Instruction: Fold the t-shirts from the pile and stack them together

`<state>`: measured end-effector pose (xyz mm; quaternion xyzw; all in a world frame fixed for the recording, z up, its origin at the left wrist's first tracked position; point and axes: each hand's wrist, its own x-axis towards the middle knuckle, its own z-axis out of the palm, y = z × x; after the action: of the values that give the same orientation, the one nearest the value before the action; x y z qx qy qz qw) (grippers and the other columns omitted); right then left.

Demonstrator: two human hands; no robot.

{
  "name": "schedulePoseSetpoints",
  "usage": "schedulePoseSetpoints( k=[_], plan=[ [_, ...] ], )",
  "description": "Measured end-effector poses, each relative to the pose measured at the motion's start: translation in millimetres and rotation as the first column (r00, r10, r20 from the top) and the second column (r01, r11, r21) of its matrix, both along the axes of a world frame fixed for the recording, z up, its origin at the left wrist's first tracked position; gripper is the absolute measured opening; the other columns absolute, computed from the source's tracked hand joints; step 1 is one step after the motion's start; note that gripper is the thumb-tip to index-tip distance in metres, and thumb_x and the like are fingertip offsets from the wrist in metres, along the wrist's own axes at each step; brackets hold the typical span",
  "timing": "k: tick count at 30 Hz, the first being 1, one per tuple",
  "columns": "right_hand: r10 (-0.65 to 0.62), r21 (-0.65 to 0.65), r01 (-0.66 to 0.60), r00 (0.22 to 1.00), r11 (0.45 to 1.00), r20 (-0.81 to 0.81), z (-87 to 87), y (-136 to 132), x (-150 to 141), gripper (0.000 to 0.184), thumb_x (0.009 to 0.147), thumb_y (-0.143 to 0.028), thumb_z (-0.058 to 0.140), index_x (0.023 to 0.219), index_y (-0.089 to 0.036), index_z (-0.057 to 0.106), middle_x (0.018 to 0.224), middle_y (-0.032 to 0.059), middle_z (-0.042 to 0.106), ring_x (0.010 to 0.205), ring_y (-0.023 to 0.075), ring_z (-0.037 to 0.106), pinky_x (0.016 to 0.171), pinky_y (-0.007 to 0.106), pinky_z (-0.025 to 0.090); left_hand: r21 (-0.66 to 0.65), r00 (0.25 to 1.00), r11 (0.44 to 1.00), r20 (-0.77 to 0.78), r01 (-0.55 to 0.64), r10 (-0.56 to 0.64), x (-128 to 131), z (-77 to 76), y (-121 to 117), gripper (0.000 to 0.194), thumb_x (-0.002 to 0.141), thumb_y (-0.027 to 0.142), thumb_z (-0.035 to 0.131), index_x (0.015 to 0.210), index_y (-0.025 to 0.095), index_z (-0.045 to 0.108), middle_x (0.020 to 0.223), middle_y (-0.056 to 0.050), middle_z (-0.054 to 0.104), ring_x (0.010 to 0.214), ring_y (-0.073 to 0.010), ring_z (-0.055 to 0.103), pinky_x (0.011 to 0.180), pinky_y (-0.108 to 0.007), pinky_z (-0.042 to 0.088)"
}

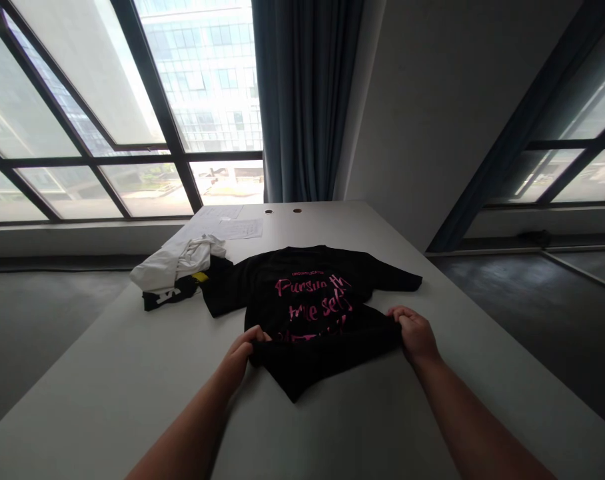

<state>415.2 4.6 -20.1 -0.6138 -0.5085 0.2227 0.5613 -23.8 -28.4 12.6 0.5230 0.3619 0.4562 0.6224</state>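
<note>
A black T-shirt (267, 287) with pink lettering lies spread on the white table (362, 413), its sleeves out to both sides and its collar toward the far end. My left hand (245, 350) is closed on the near left part of its hem, thumb and fingers pinching the cloth. On the right, my right hand (413, 333) grips the near right part of the hem. Between the two hands the bottom edge is lifted and partly folded, covering the lowest line of print. One point of cloth hangs toward me.
Left of the shirt sits a crumpled pile: a white garment (157, 267) over a black one (155, 300) with yellow and white marks. Papers (240, 229) lie on the far left, near two round holes in the tabletop. Windows and a blue curtain (307, 100) stand beyond.
</note>
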Motion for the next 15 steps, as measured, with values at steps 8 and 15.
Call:
schedulePoseSetpoints(
  k=[8, 15],
  plan=[
    [0.022, 0.089, 0.015, 0.914, 0.996, -0.405, 0.5, -38.0, -2.8, 0.023, 0.060, -0.025, 0.082, 0.061, -0.022, 0.059, 0.108, 0.0034, 0.069, 0.096, 0.0241, 0.066, 0.086, 0.038, 0.053, -0.178, 0.945, 0.983, 0.310, -0.048, 0.103, -16.4, 5.6, 12.2, 0.028, 0.074, 0.043, 0.070, 0.086, 0.020, 0.057, 0.067, 0.002, 0.056, 0.058, -0.0120, 0.050, 0.053, -0.021, 0.040],
    [0.199, 0.149, -0.133, 0.704, 0.980, -0.681, 23.5, -83.5, 7.9, 0.026, 0.065, -0.019, 0.086, 0.072, -0.024, 0.062, 0.087, -0.0020, 0.061, 0.069, 0.0100, 0.057, 0.055, 0.019, 0.050, -0.116, 0.998, 0.993, 0.063, -0.006, 0.013, -29.8, 9.2, 12.1, 0.054, 0.087, 0.073, 0.055, 0.087, 0.020, 0.062, 0.054, 0.006, 0.045, 0.044, -0.0100, 0.036, 0.045, -0.022, 0.028]
  ],
)
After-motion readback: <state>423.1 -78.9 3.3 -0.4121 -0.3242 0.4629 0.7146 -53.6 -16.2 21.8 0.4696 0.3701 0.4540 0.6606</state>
